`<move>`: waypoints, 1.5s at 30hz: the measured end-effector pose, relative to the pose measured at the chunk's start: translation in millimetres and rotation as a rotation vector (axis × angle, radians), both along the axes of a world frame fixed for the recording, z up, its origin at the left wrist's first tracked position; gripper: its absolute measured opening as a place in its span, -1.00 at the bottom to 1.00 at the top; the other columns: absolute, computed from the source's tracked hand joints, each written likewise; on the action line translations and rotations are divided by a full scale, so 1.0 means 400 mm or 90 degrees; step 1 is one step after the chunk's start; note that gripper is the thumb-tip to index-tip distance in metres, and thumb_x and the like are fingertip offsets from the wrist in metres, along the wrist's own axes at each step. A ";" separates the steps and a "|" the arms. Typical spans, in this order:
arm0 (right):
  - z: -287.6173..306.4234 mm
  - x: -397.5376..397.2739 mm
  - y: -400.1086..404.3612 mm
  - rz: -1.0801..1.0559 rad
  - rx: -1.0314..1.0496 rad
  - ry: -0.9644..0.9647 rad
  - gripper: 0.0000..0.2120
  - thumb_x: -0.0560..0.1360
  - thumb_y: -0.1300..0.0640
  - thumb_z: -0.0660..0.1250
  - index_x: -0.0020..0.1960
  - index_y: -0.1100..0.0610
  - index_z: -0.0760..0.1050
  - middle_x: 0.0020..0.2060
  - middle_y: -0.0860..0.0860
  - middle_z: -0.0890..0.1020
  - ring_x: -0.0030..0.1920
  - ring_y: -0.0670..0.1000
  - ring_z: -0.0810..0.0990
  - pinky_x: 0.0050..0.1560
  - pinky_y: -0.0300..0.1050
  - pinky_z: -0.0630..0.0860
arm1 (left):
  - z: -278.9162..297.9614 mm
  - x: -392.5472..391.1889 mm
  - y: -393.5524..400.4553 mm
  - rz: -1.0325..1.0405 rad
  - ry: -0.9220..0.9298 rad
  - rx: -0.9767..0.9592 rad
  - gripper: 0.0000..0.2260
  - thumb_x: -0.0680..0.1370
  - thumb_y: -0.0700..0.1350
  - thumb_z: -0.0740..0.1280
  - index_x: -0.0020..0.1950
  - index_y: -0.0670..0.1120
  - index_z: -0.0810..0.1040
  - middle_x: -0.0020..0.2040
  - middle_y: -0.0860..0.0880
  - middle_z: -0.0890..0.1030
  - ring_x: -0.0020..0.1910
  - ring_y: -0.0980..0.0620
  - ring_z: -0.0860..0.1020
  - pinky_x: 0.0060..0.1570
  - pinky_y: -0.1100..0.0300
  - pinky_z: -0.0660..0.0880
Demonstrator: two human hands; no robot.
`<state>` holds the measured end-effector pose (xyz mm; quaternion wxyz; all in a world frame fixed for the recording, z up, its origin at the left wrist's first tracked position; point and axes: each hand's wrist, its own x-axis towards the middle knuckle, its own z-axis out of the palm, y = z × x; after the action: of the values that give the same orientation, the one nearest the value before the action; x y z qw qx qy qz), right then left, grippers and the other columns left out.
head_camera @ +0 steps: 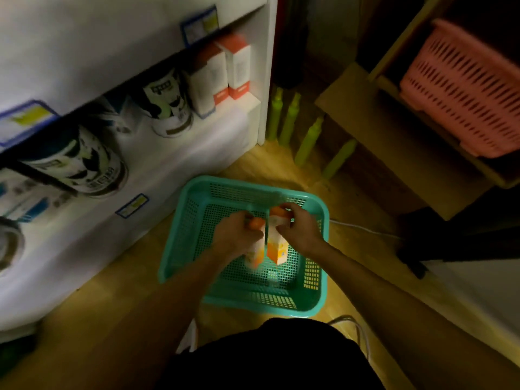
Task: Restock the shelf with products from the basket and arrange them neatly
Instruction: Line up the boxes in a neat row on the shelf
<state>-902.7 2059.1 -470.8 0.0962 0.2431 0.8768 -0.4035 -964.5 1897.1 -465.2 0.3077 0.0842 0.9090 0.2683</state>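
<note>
Both hands down in teal basket (315, 304) on wood floor. Left hand (235, 235) wrapped round one orange-white carton (254, 256), right hand (299, 228) gripping second carton (277, 249) by top, cartons side by side, upright. White shelf (197, 142) at left holds two tall orange-capped boxes (225, 71) plus printed tins (168, 102). Pink basket (461, 88) on rack at right

Shelf front (225, 128) bare beside boxes (222, 74).

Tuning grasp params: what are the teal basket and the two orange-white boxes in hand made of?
Teal basket: looks like moulded plastic, perforated mesh walls, slight sheen. Boxes, in left hand and right hand: likely printed cardboard cartons, flat faces, sharp folded edges; blur leaves finish open.
</note>
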 end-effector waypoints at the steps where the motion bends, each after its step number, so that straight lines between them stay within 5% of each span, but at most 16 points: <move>1: 0.027 -0.013 -0.010 -0.008 -0.006 0.016 -0.52 0.41 0.24 0.40 0.32 0.08 0.48 0.11 0.10 0.65 0.00 0.14 0.64 -0.09 -0.10 0.52 | 0.028 -0.011 -0.017 0.001 0.022 0.014 -0.66 0.37 0.10 0.40 0.09 0.02 0.64 0.02 -0.01 0.70 0.02 -0.07 0.64 0.02 0.13 0.52; 6: 0.178 -0.070 -0.071 -0.007 -0.034 0.119 -0.54 0.40 0.15 0.40 0.29 0.01 0.51 0.05 0.10 0.67 -0.01 0.17 0.66 0.02 0.14 0.60 | 0.177 -0.067 -0.099 0.061 0.126 0.145 -0.61 0.28 0.18 0.35 0.00 0.02 0.68 -0.12 0.02 0.71 -0.08 -0.02 0.67 -0.03 0.05 0.59; 13: 0.427 -0.107 -0.165 0.034 -0.063 0.244 -0.53 0.43 0.25 0.43 0.31 0.02 0.52 0.11 0.01 0.67 0.09 0.02 0.64 0.22 -0.08 0.55 | 0.447 -0.097 -0.191 0.119 0.237 0.183 -0.67 0.26 0.14 0.34 0.01 0.35 0.60 0.00 0.01 0.72 0.04 -0.07 0.66 0.10 0.01 0.59; 16: 0.520 -0.115 -0.206 0.048 -0.076 0.286 -0.50 0.44 0.22 0.43 0.34 -0.05 0.50 0.13 0.01 0.67 0.10 0.02 0.65 0.22 0.00 0.57 | 0.565 -0.087 -0.241 0.098 0.322 0.138 -0.50 0.34 0.14 0.29 0.28 0.16 0.59 0.16 -0.06 0.69 0.18 -0.13 0.62 0.21 0.02 0.53; 20: 0.658 -0.116 -0.264 0.096 -0.066 0.345 -0.50 0.44 0.16 0.44 0.36 -0.07 0.48 0.16 -0.04 0.65 0.12 0.00 0.64 0.21 0.02 0.58 | 0.711 -0.060 -0.304 0.059 0.420 0.112 -0.60 0.39 0.13 0.24 0.17 0.09 0.64 0.01 -0.07 0.71 0.06 -0.13 0.65 0.07 0.04 0.56; 26: 0.868 -0.120 -0.338 0.190 0.009 0.383 -0.49 0.47 0.09 0.40 0.40 -0.05 0.43 0.23 -0.04 0.62 0.19 0.01 0.60 0.27 0.03 0.54 | 0.916 -0.017 -0.392 0.061 0.514 0.058 -0.58 0.51 0.12 0.32 0.38 0.13 0.53 0.28 0.02 0.63 0.20 -0.04 0.59 0.19 0.07 0.49; 35: 1.164 -0.102 -0.464 0.226 0.050 0.514 -0.50 0.46 -0.03 0.42 0.37 -0.10 0.42 0.15 -0.07 0.64 0.00 -0.06 0.65 0.09 -0.03 0.62 | 1.216 0.052 -0.527 0.104 0.672 0.000 -0.57 0.45 0.20 0.32 0.26 0.08 0.60 0.08 0.02 0.69 0.04 -0.04 0.63 -0.02 0.10 0.54; 45: 1.394 -0.134 -0.664 0.273 -0.073 0.600 -0.52 0.50 0.08 0.44 0.39 0.00 0.41 0.21 -0.04 0.60 0.11 -0.04 0.61 0.14 -0.01 0.62 | 1.482 0.092 -0.711 0.187 0.739 -0.036 -0.61 0.49 0.17 0.31 0.27 0.08 0.57 0.10 0.00 0.68 0.04 -0.03 0.62 -0.02 0.07 0.56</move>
<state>-956.1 1793.7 86.7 -0.2148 -0.1559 0.8315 -0.4880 -927.5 1612.6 127.7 -0.2773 0.0825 0.9374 0.1936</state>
